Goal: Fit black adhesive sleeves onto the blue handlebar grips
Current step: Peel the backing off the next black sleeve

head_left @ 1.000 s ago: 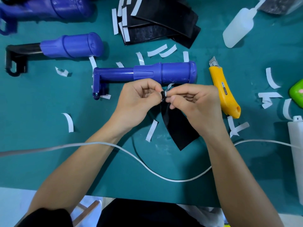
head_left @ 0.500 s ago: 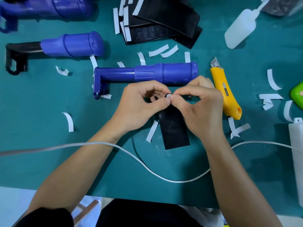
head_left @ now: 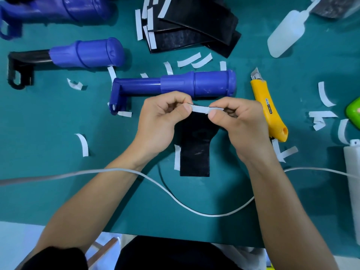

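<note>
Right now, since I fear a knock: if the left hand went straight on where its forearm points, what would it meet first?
Likely the blue grip just past the left hand's knuckles, though depth is unclear.

Single view, head-worn, wide-angle. It looks forward and steeply down onto the teal tabletop [head_left: 39,117] at close range, within arm's reach. The left hand [head_left: 157,121] and right hand [head_left: 243,123] sit mid-frame, both pinching a white strip [head_left: 202,109]. The tabletop's near edge crosses at 6 o'clock, its far side cut off at 12.
</note>
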A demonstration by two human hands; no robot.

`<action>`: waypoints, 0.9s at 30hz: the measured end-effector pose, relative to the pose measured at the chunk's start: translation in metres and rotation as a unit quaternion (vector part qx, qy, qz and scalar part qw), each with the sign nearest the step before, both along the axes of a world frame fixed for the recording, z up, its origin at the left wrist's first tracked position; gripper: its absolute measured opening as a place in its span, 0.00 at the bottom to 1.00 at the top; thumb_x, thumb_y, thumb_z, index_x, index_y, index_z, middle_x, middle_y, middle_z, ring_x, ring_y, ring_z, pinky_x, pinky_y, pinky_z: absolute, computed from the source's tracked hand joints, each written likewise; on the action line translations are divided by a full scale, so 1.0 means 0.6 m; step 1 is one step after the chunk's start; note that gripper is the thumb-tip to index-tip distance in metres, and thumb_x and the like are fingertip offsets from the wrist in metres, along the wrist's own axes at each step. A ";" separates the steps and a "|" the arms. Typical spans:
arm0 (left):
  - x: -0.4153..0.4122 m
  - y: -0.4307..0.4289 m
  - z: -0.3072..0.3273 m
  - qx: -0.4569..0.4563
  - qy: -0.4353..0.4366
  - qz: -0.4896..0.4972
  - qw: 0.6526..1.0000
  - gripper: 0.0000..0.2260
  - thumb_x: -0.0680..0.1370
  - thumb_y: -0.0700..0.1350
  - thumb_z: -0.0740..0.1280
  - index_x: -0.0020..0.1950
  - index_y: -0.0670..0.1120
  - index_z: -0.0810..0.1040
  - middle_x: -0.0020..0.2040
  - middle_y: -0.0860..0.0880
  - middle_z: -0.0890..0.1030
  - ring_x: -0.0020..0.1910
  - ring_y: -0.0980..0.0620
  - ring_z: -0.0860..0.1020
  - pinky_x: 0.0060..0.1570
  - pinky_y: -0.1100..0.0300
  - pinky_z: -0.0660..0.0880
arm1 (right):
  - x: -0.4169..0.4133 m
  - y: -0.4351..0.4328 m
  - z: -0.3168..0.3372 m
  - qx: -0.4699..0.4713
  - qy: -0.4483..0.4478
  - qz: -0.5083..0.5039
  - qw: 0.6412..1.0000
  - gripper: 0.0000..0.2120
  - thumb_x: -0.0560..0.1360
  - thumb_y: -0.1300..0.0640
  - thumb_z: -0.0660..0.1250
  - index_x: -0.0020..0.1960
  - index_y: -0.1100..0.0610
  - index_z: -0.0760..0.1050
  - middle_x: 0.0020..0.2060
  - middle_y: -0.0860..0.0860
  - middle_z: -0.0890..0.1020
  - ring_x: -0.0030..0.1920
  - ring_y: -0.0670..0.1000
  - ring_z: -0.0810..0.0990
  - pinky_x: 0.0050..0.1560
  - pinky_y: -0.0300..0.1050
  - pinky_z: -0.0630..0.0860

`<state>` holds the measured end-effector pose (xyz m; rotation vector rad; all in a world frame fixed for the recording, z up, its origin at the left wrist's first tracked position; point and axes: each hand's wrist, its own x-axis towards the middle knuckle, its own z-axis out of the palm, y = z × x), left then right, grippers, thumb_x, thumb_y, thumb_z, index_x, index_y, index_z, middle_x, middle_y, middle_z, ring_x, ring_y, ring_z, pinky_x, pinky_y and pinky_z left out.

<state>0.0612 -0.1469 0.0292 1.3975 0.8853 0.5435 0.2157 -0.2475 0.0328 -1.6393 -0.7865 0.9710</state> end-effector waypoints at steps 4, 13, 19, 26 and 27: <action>0.003 -0.004 0.001 -0.020 -0.011 0.014 1.000 0.07 0.78 0.39 0.67 0.42 0.48 0.79 0.37 0.56 0.77 0.40 0.55 0.71 0.44 0.62 0.69 | -0.004 0.001 -0.002 -0.005 0.092 -0.007 0.996 0.13 0.72 0.59 0.72 0.40 0.41 0.87 0.30 0.45 0.81 0.32 0.43 0.74 0.36 0.35 0.73; -0.010 -0.025 -0.002 0.483 0.044 0.057 0.873 0.02 0.77 0.36 0.76 0.46 0.40 0.87 0.45 0.48 0.86 0.44 0.46 0.83 0.46 0.50 0.78 | -0.007 0.001 -0.004 0.014 0.161 -0.057 0.985 0.09 0.70 0.62 0.74 0.40 0.49 0.88 0.32 0.47 0.83 0.31 0.45 0.75 0.33 0.36 0.73; -0.011 -0.025 -0.006 0.530 0.063 0.047 0.844 0.02 0.78 0.37 0.77 0.46 0.41 0.89 0.45 0.46 0.87 0.42 0.43 0.84 0.42 0.46 0.76 | -0.008 0.004 -0.007 0.010 0.292 -0.034 0.956 0.08 0.71 0.64 0.71 0.41 0.54 0.86 0.34 0.50 0.83 0.34 0.47 0.77 0.38 0.39 0.74; -0.014 -0.028 0.012 0.409 0.059 0.008 0.910 0.04 0.76 0.37 0.77 0.50 0.40 0.89 0.46 0.46 0.88 0.43 0.47 0.86 0.47 0.51 0.80 | -0.005 0.003 -0.014 0.007 0.422 0.014 0.907 0.06 0.72 0.62 0.70 0.42 0.56 0.86 0.42 0.55 0.84 0.43 0.53 0.82 0.52 0.45 0.79; -0.015 -0.029 0.014 0.411 0.060 0.004 0.909 0.04 0.76 0.37 0.77 0.50 0.40 0.89 0.46 0.46 0.88 0.43 0.48 0.86 0.47 0.52 0.81 | -0.006 0.003 -0.015 0.010 0.428 0.018 0.903 0.05 0.72 0.61 0.71 0.43 0.56 0.86 0.43 0.57 0.84 0.45 0.55 0.82 0.54 0.47 0.79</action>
